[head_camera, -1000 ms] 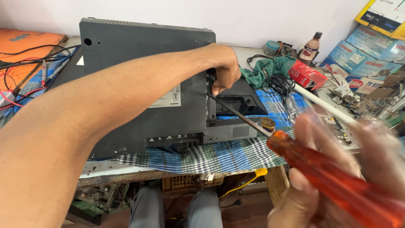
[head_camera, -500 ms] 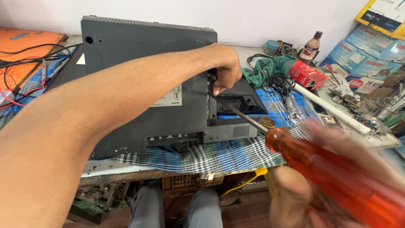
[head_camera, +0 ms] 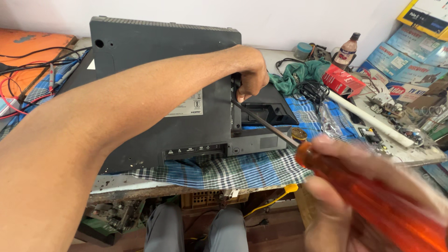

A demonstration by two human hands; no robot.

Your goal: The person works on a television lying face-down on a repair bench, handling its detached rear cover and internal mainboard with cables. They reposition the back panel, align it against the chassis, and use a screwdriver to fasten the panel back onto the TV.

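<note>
Monitor (head_camera: pixel 154 93) lies face down on cloth (head_camera: pixel 233 170) on bench (head_camera: pixel 140 184); bottle (head_camera: pixel 347 49) behind box (head_camera: pixel 343 80), right of monitor; cables (head_camera: pixel 28 70) left.

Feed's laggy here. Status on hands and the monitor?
Left hand on monitor back. Right hand grips orange screwdriver, tip by left fingers. Nothing in the way.

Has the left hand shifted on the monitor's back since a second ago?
No. The left hand stays at the same spot on the monitor back panel, by the screwdriver tip.
</note>
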